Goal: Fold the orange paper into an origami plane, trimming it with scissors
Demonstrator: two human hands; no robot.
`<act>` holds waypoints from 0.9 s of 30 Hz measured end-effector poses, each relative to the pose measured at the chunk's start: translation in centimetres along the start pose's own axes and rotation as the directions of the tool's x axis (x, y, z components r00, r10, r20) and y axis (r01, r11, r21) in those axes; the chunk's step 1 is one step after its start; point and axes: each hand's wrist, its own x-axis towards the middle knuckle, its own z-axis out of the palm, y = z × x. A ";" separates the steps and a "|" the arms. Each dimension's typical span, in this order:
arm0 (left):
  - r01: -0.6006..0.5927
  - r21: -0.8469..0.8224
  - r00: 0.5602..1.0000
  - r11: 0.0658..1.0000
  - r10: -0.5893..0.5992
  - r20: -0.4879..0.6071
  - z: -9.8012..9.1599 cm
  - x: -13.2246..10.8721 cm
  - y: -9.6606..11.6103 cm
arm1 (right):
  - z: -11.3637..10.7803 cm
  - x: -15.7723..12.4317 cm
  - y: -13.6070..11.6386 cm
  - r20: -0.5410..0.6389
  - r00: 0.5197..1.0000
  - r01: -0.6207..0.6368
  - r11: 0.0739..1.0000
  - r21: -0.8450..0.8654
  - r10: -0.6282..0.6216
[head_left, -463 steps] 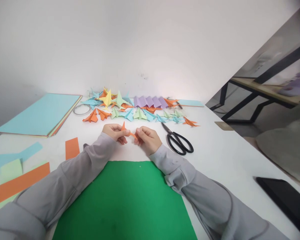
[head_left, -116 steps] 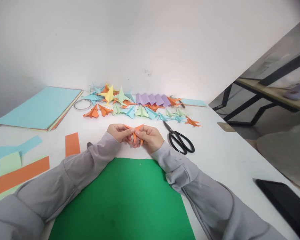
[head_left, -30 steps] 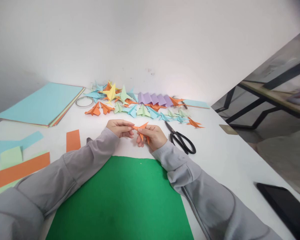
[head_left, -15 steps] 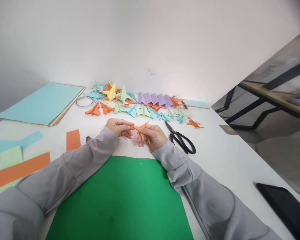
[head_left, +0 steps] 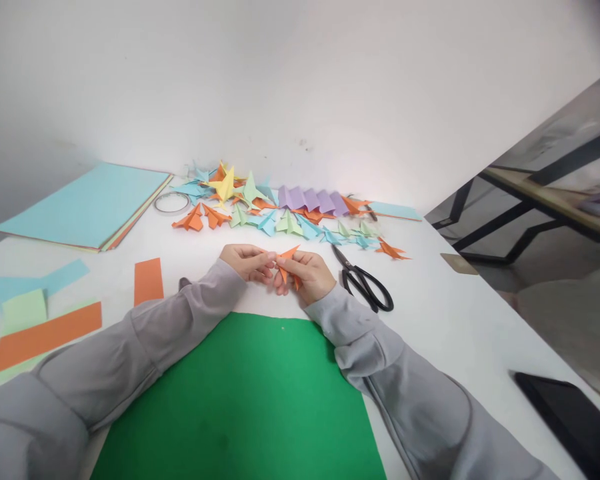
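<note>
A small folded orange paper piece (head_left: 289,254), with pointed tips, is held between my two hands above the table. My right hand (head_left: 314,275) pinches it from the right, thumb on top. From the left, the thumb and fingers of my left hand (head_left: 250,263) close on its left end, and the two thumbs nearly meet. The fingers cover much of the piece. Just below the hands lies the far edge of a green sheet (head_left: 240,393). Black-handled scissors (head_left: 363,280) rest right of my right hand.
Folded paper pieces (head_left: 267,220) in several colours lie along the wall. A tape roll (head_left: 172,203) and a stack of coloured paper (head_left: 87,207) are at the back left. Orange paper strips (head_left: 149,281) lie left. A black tablet-like device (head_left: 570,413) lies near the right edge.
My left hand has moved slightly right, from the tip of the orange piece to beside my right thumb. The right hand still grips the piece. The view has shifted a little.
</note>
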 end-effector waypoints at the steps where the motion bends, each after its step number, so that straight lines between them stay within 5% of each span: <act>1: 0.006 0.031 1.000 0.999 -0.006 -0.003 0.1 0.0 -0.1 | 0.0 0.0 0.0 0.008 1.000 0.007 1.000 -0.010 -0.006; 12: 0.114 0.070 0.980 0.991 -0.124 0.155 -0.7 0.4 0.3 | -0.1 -0.1 0.1 0.031 1.000 -0.002 1.000 -0.016 0.002; 27: 0.180 -0.022 0.974 0.983 -0.175 0.144 -0.2 -0.1 1.2 | -0.1 0.0 -0.1 0.008 0.999 -0.035 0.999 0.014 0.035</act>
